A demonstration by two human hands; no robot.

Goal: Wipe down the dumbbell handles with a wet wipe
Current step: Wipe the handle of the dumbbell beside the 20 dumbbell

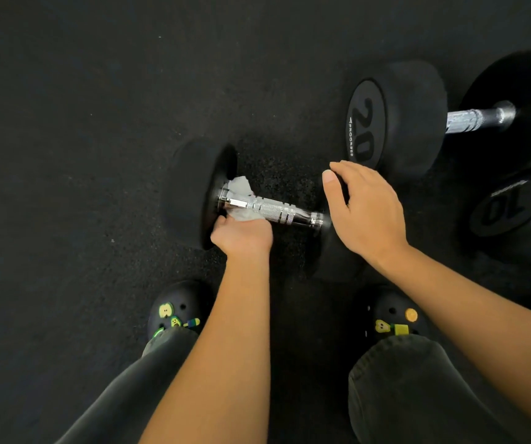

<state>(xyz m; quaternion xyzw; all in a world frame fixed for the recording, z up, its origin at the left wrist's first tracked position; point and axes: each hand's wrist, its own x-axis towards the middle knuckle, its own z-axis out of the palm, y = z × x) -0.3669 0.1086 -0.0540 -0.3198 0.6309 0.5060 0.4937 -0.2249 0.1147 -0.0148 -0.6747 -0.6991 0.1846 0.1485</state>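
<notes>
My left hand (241,233) is curled tight on the wet wipe (240,187), pressing it round the chrome handle (273,209) hard by the left head – the dumbbell (190,193) lies on the black floor (81,155) before my feet. My right hand (366,206) rests on its other head, fingers loose and spread

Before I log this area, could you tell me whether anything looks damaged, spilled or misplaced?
Nothing stands out: the left hand holds the wet wipe against the dumbbell handle; no spill or damage shows.
</notes>
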